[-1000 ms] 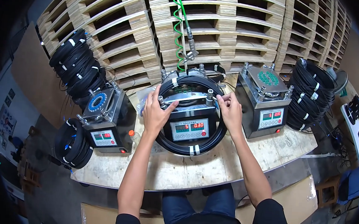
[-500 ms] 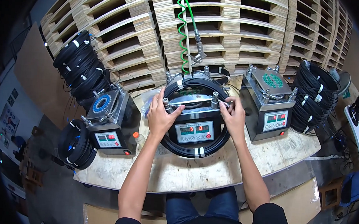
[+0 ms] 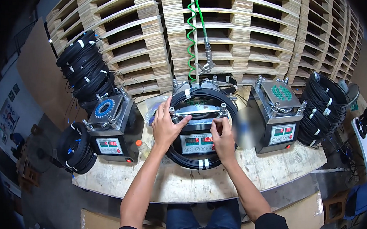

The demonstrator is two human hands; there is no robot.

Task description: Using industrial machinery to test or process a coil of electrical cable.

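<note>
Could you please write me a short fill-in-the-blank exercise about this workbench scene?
1. The black cable coil lies around the ____ of the three machines.
2. The left hand rests on that machine's metal ____.
3. A coiled ____ hose hangs above the middle machine.
4. Behind the wooden table stand stacks of wooden ____.

Missing words: middle; clamp bar; green; pallets

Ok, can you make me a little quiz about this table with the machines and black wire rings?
1. True or false: both hands are on the middle grey metal machine.
2. What lies around that machine? A) black coiled cable ring B) red rope C) paper
3. What hangs above it?

Key: 1 true: the left hand rests on its top and the right hand is at its front. 2 A. 3 green spiral hose.
</note>
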